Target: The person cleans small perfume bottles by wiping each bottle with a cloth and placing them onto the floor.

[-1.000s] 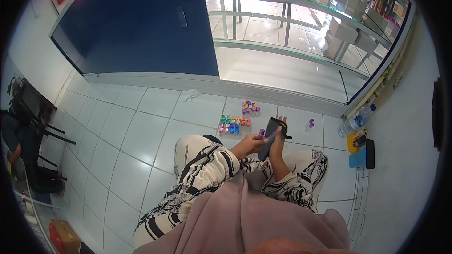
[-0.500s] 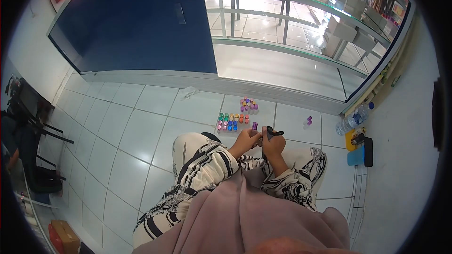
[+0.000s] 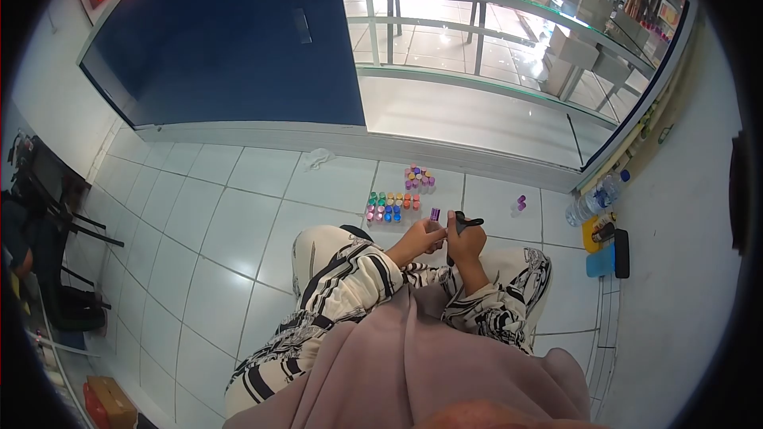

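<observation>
My left hand (image 3: pixel 421 241) is closed, its fingers pinched around a small bottle with a shiny purple cap (image 3: pixel 435 214) that sticks up past the fingertips. Close beside it, my right hand (image 3: pixel 466 244) is wrapped round a black tool (image 3: pixel 469 223); its kind cannot be made out. The fingertips of both hands nearly meet. Ahead on the floor stand rows of small bottles (image 3: pixel 393 206) with green, orange, pink and blue caps. Behind them is a tighter cluster of small bottles (image 3: pixel 419 177), mostly purple and pink.
Two purple-capped pieces (image 3: pixel 520 203) lie apart at right. A large water bottle (image 3: pixel 598 199) and a blue box (image 3: pixel 601 264) are along the right wall. Crumpled clear plastic (image 3: pixel 319 158) lies near the glass display case (image 3: pixel 477 115). A black chair (image 3: pixel 63 183) stands at left.
The purple-capped bottle and my left hand have shifted slightly right. My right hand has turned a little with the black tool, and its thumb now points further up.
</observation>
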The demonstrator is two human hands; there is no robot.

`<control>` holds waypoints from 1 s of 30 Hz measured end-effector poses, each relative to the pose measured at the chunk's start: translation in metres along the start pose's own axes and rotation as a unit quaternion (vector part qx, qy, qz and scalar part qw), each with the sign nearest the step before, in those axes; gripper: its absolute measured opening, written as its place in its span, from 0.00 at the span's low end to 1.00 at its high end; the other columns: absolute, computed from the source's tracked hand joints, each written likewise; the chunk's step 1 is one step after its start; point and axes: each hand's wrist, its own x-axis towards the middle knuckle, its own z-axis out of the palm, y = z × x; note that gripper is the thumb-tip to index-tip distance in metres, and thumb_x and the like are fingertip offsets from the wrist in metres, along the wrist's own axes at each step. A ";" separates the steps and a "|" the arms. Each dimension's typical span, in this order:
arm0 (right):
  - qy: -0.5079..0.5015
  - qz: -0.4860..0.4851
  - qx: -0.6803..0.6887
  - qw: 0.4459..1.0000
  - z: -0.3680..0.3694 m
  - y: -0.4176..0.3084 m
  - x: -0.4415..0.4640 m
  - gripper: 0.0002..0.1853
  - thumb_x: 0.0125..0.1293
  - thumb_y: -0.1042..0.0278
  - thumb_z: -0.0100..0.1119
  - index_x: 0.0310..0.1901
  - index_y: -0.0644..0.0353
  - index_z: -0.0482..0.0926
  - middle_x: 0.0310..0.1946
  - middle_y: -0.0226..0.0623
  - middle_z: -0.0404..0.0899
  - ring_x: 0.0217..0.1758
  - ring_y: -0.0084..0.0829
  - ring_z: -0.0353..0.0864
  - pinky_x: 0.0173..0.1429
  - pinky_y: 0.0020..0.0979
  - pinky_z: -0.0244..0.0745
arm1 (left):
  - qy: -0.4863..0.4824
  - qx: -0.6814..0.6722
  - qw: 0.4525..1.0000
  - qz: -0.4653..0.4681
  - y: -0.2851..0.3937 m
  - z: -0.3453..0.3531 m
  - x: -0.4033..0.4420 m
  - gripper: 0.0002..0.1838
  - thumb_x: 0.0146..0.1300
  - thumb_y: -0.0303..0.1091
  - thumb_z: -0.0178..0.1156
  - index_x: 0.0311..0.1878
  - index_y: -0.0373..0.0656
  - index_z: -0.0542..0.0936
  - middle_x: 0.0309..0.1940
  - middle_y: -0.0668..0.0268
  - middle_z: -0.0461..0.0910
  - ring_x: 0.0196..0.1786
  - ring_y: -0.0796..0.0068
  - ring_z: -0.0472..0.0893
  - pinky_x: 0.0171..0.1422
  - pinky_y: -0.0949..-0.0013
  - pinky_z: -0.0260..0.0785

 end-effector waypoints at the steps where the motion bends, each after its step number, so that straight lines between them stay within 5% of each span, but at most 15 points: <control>1: -0.016 0.014 -0.002 1.000 0.002 0.002 0.000 0.30 0.69 0.40 0.50 0.21 0.57 0.80 0.14 0.38 0.77 0.22 0.45 0.79 0.30 0.43 0.71 | 0.003 0.019 1.000 0.018 -0.003 -0.001 0.002 0.12 0.69 0.38 0.61 0.41 0.41 0.72 0.24 0.70 0.74 0.24 0.84 0.70 0.25 0.79 0.58; 12: -0.138 0.147 -0.050 0.978 0.006 0.001 0.004 0.40 0.67 0.31 0.45 0.20 0.65 0.83 0.18 0.53 0.79 0.29 0.53 0.83 0.36 0.46 0.75 | 0.105 0.324 0.919 0.199 -0.007 0.003 -0.002 0.13 0.65 0.35 0.63 0.45 0.36 0.75 0.29 0.66 0.81 0.29 0.81 0.78 0.35 0.73 0.70; 14: -0.139 0.178 0.025 0.974 0.004 0.001 0.004 0.37 0.67 0.32 0.47 0.21 0.64 0.82 0.17 0.47 0.79 0.26 0.49 0.82 0.35 0.44 0.75 | 0.111 0.367 0.897 0.219 -0.009 0.001 -0.002 0.15 0.65 0.36 0.64 0.46 0.36 0.75 0.30 0.65 0.81 0.30 0.81 0.78 0.36 0.73 0.71; 16: -0.104 0.254 0.196 0.941 0.013 0.008 0.005 0.34 0.68 0.34 0.49 0.24 0.62 0.80 0.18 0.40 0.78 0.23 0.43 0.80 0.34 0.42 0.74 | 0.109 0.286 0.928 0.214 -0.013 0.004 0.001 0.16 0.65 0.38 0.65 0.46 0.36 0.75 0.29 0.65 0.81 0.29 0.80 0.78 0.35 0.73 0.70; 19: -0.027 0.388 0.518 0.762 0.033 0.037 0.011 0.24 0.68 0.37 0.54 0.35 0.53 0.73 0.26 0.27 0.73 0.24 0.29 0.73 0.33 0.34 0.72 | 0.122 0.166 0.969 0.140 -0.013 0.003 0.004 0.17 0.66 0.41 0.65 0.45 0.38 0.75 0.28 0.65 0.80 0.28 0.79 0.77 0.34 0.73 0.69; 22: 0.082 0.443 0.602 0.659 0.018 0.032 0.021 0.25 0.69 0.36 0.53 0.39 0.54 0.73 0.32 0.31 0.75 0.32 0.30 0.77 0.40 0.33 0.75 | 0.137 0.031 0.987 0.075 -0.010 -0.004 0.007 0.18 0.66 0.45 0.64 0.43 0.38 0.76 0.28 0.65 0.80 0.27 0.81 0.75 0.32 0.75 0.68; 27: -0.052 0.340 0.712 0.612 -0.003 -0.003 0.016 0.27 0.70 0.38 0.52 0.48 0.59 0.76 0.40 0.36 0.80 0.40 0.32 0.81 0.48 0.34 0.78 | 0.043 -0.082 0.996 -0.018 -0.008 -0.004 0.003 0.17 0.69 0.46 0.61 0.46 0.40 0.76 0.36 0.66 0.80 0.35 0.79 0.77 0.41 0.73 0.71; 28: -0.262 0.254 0.769 0.524 0.009 0.037 0.008 0.25 0.71 0.42 0.53 0.50 0.60 0.77 0.41 0.35 0.81 0.42 0.29 0.82 0.48 0.31 0.78 | 0.036 -0.108 0.993 -0.025 -0.013 0.002 0.001 0.17 0.69 0.46 0.61 0.47 0.40 0.76 0.38 0.66 0.80 0.37 0.78 0.78 0.43 0.72 0.71; 30: -0.134 0.311 0.660 0.671 0.020 0.014 -0.003 0.21 0.71 0.48 0.55 0.51 0.59 0.77 0.39 0.32 0.81 0.40 0.28 0.82 0.45 0.28 0.79 | 0.026 -0.148 0.988 -0.032 -0.016 0.004 0.002 0.16 0.71 0.45 0.59 0.49 0.41 0.76 0.41 0.67 0.80 0.41 0.78 0.78 0.48 0.71 0.71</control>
